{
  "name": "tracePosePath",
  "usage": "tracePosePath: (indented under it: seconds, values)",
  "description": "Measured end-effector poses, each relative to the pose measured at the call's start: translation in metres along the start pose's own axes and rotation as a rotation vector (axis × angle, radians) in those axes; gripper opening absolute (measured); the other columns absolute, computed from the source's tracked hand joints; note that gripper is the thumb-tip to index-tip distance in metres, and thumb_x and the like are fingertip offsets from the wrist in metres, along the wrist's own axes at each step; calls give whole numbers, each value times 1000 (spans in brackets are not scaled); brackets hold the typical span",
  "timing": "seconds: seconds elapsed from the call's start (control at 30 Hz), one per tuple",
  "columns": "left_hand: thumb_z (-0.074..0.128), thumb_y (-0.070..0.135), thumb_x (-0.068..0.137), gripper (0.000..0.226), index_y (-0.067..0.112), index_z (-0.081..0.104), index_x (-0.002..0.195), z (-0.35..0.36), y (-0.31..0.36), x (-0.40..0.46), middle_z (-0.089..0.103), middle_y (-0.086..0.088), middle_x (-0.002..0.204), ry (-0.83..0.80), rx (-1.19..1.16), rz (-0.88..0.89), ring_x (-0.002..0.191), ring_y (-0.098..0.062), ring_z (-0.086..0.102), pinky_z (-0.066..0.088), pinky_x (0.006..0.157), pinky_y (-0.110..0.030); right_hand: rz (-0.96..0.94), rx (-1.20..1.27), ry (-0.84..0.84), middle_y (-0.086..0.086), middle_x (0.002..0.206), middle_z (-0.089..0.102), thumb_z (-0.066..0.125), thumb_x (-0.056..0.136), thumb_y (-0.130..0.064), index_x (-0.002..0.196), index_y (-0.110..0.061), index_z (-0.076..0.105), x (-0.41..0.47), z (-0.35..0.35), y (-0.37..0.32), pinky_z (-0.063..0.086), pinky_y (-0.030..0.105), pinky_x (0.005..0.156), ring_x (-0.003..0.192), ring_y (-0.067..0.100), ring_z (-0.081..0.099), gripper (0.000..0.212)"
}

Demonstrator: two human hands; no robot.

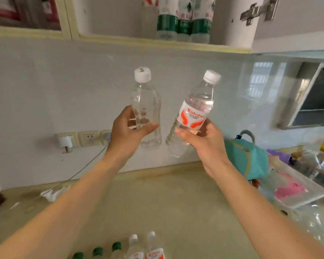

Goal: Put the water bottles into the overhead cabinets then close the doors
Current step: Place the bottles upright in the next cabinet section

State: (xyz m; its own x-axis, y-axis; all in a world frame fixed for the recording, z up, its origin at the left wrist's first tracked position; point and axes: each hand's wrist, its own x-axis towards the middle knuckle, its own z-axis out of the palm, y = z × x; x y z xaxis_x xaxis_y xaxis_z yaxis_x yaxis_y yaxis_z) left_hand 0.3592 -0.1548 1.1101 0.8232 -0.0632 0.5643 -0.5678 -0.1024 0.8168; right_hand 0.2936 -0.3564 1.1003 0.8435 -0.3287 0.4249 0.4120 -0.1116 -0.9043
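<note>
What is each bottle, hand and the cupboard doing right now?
Unlabelled bottle: capped, upright, held by the left hand.
Red-labelled bottle: capped, tilted, held by the right hand.
Cabinet: open, green-labelled bottles standing inside.
Counter bottles: capped, upright.

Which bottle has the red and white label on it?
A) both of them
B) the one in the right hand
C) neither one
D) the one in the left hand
B: the labelled bottle is gripped by the right hand, while the left hand holds a clear bottle with no label.
</note>
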Motion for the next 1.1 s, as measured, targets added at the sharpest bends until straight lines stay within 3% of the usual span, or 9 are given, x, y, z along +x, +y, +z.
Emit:
tracePosePath:
  seconds: [0.27,0.5,0.63,0.77,0.93,1.03,1.1]
  values:
    - [85,40,74,30,39,70,100,-21,121,52,74,13,94,28,-31,285,90,-6,69,55,86,-33,-237,60,54,-2,101,78,89,73,-18,114,-17,68,49,2,-119,58,44,95,99,18,74,47]
    - [86,38,77,30,36,70,103,-27,201,104,75,13,94,70,-50,436,94,-10,71,59,86,-38,-382,-22,116,-9,97,78,92,70,-29,108,-26,70,103,-13,-191,60,33,82,89,7,74,44]
    - [85,39,77,32,39,70,105,-18,216,141,75,13,95,97,-27,390,91,-5,70,58,84,-36,-387,-89,160,-12,94,76,92,68,-35,103,-31,67,138,-21,-209,57,30,78,83,2,72,43]
    - [86,39,76,33,40,69,104,-4,215,180,73,13,97,132,-14,258,93,-11,68,55,78,-33,-384,-166,201,-11,105,71,90,70,-40,113,-27,61,171,-28,-215,53,30,79,95,8,67,54]
    - [83,36,79,25,36,67,97,12,191,213,71,6,102,104,-30,116,100,-20,67,56,90,-44,-356,-241,194,-14,103,66,89,72,-41,115,-26,58,205,-33,-207,44,23,69,94,5,63,54]
    - [78,45,84,21,35,64,96,20,180,226,66,16,90,92,116,141,87,-9,65,47,65,-24,-354,-316,137,-13,106,67,87,74,-43,117,-26,61,225,-31,-203,44,23,71,96,5,63,53]
    - [75,45,87,23,35,63,103,26,177,232,60,23,85,66,213,151,78,2,57,39,59,-18,-331,-376,95,-10,109,69,86,75,-45,120,-24,62,238,-29,-202,47,28,78,99,9,64,55]
